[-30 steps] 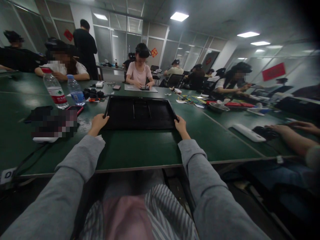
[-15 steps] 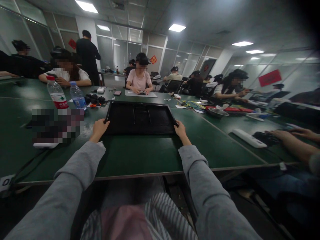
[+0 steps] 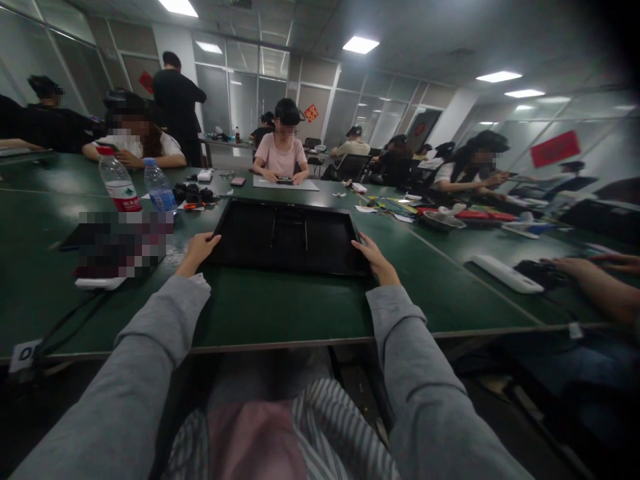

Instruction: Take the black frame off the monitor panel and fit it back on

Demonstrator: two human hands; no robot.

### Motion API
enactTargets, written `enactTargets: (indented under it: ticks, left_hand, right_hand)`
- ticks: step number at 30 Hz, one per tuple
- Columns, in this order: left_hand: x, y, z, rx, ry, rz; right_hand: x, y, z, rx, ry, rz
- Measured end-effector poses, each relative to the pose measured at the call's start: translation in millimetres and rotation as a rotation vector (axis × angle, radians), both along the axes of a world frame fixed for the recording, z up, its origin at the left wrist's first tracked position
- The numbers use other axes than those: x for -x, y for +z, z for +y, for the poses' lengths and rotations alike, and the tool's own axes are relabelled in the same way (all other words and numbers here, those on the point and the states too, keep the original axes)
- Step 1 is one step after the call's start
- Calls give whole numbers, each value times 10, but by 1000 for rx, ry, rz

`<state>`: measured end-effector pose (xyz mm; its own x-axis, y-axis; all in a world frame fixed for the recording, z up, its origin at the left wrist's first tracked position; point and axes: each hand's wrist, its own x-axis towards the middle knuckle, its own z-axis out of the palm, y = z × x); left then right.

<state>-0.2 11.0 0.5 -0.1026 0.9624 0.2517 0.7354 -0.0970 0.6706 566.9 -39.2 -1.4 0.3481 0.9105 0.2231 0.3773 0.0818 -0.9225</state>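
A shallow black rectangular tray (image 3: 240, 235) with a raised rim and two thin light strips across its middle is in front of me over the green table (image 3: 285, 310). At its left end, my left hand (image 3: 200, 251) is closed on the rim. My right hand (image 3: 379, 259) grips the opposite end, its thumb over the rim and its fingers along the outer side. The right end sits slightly nearer to me than the left. Whether the tray's underside touches the table, I cannot tell.
Left of the tray stand a red-capped bottle (image 3: 119, 181) and a blue-capped bottle (image 3: 159, 187), with black items (image 3: 197, 195) beside them. A white power strip (image 3: 506, 274) lies to the right, near another person's hand (image 3: 583, 270). Across the table sits a person in pink (image 3: 281, 157).
The tray has turned a little, its right end coming slightly toward me. My right hand has shifted its hold on that end, with the fingers a bit straighter. The view has tilted slightly.
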Motion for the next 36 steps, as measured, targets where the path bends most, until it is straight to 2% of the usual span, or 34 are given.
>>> enactTargets:
  ticks: [2, 5, 9, 11, 13, 15, 17, 21, 24, 27, 31, 34, 36]
  left_hand:
    - [-23, -4, -4, -5, -14, 16]
    - [-93, -17, 1, -27, -1, 35]
    - [-206, 35, -11, -124, 36, -114]
    - [-282, 115, -52, -143, 62, -270]
    - [-379, 211, -108, -41, 21, -477]
    - [-482, 291, -155, 43, -131, -647]
    - [-558, 323, -166, 46, -172, -727]
    - [-510, 230, -86, -41, 48, -700]
    - [-328, 115, -1, -105, 146, -671]
    - [-152, 44, 59, -179, 234, -673]
    - [-36, 14, 88, -193, 302, -700]
    - [-13, 7, 79, -182, 304, -720]
    - [-8, -1, 73, -167, 292, -714]
  right_hand:
    - [-3, -3, 12, 20, -17, 100]
    - [-29, -14, 38, -61, -16, 94]
    - [-125, -31, 56, -114, -59, 70]
    - [-183, -41, 58, -148, -127, 61]
    - [-238, -55, 54, -192, -223, 47]
    - [-289, -68, 42, -214, -348, 26]
    - [-329, -74, 13, -212, -511, -2]
    - [-372, -53, -103, -116, -786, -26]
    - [-390, -39, -228, -62, -820, -22]
    - [-420, -38, -358, -115, -876, -18]
    - [-460, 13, -467, -77, -977, 35]
    - [-470, 69, -509, -61, -1143, 144]
    - [-476, 81, -557, -118, -1226, 200]
